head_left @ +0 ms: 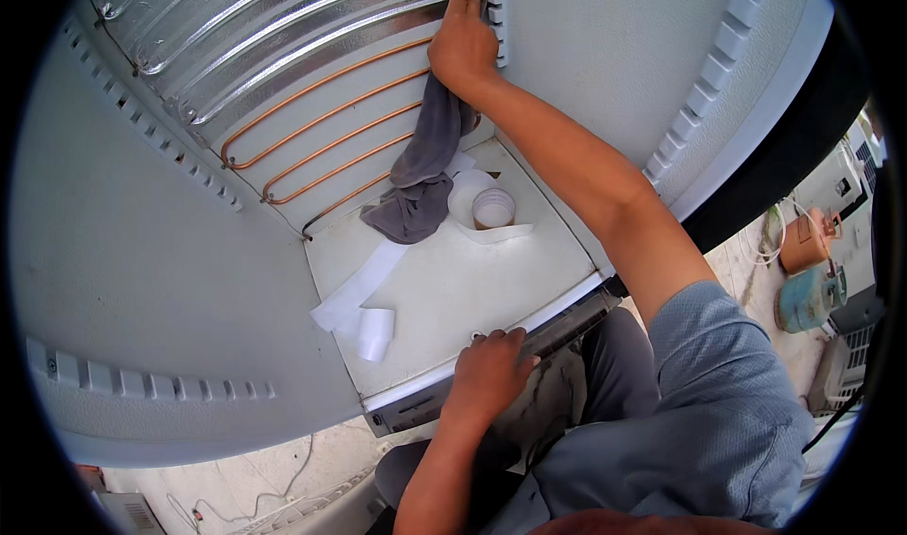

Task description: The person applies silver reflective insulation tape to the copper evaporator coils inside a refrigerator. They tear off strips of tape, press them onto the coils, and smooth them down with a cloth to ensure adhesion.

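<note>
My right hand reaches up to the back wall of an open white refrigerator cabinet, fingers together against the corner beside the silver foil strips, with a dark grey cloth hanging from under it. Copper tubes run below the foil. My left hand rests at the front edge of the cabinet floor, fingers slightly bent and apart. A white tape roll lies unwound by the cloth; another white roll with a long strip lies near the left wall.
Slotted plastic rails line the side walls. Outside at right are an orange gas cylinder, a teal cylinder, white hoses and appliance units. A cable lies on the light floor at lower left.
</note>
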Motion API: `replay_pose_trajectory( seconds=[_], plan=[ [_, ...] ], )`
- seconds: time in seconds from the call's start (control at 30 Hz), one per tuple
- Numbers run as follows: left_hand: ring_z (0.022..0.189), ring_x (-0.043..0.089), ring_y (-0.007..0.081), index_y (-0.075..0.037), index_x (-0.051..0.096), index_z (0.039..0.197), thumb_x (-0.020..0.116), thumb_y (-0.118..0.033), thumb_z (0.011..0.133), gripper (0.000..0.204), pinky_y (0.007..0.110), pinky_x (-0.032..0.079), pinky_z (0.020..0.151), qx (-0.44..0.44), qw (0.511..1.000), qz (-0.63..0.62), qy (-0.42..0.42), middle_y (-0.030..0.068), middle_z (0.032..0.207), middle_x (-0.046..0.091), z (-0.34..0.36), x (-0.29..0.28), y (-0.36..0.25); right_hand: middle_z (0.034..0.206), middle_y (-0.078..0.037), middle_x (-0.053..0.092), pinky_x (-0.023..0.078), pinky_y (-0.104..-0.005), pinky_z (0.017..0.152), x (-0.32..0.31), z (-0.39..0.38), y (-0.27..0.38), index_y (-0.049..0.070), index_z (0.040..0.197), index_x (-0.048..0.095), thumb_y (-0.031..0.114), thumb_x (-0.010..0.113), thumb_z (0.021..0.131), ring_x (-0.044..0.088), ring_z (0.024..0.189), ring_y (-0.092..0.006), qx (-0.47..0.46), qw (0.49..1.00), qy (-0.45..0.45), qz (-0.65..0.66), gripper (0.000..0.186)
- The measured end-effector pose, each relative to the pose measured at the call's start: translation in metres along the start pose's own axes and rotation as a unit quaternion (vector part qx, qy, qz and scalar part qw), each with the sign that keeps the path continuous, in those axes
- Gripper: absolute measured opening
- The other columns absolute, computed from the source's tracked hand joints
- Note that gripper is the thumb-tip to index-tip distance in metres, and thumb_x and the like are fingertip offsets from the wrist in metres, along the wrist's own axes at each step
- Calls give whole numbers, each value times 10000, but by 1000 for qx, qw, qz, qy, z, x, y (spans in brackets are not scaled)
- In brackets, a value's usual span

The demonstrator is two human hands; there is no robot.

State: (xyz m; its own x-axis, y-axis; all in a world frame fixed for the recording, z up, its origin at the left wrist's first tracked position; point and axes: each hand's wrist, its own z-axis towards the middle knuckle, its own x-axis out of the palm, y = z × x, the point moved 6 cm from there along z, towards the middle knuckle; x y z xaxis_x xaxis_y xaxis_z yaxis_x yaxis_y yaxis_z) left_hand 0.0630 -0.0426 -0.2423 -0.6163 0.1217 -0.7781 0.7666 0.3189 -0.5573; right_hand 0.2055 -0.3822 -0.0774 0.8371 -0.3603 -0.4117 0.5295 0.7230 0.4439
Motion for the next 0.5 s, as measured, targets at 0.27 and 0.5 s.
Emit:
replay_pose_trajectory(
  seconds=[0.27, 0.5],
  plan=[
    [1005, 675, 409, -17, 667, 1210, 765, -254, 890, 410, 498, 552, 847, 7, 999, -17, -34, 209, 1012, 698, -23, 13, 8, 1644, -293, 311, 543, -497, 998, 1, -17, -8, -107, 1583, 236, 2, 539, 874, 641, 1183, -479, 28, 998, 42, 27, 778],
    [1074, 661, 394, -20, 673, 1251, 757, -283, 905, 442, 487, 534, 919, 11, 998, -39, -45, 204, 1092, 707, -14, 8, 5, 1504, -358, 444, 537, -502, 992, 73, -62, -51, -108, 1540, 344, -7, 562, 858, 654, 1123, -488, 46, 996, -47, 53, 722]
  ],
)
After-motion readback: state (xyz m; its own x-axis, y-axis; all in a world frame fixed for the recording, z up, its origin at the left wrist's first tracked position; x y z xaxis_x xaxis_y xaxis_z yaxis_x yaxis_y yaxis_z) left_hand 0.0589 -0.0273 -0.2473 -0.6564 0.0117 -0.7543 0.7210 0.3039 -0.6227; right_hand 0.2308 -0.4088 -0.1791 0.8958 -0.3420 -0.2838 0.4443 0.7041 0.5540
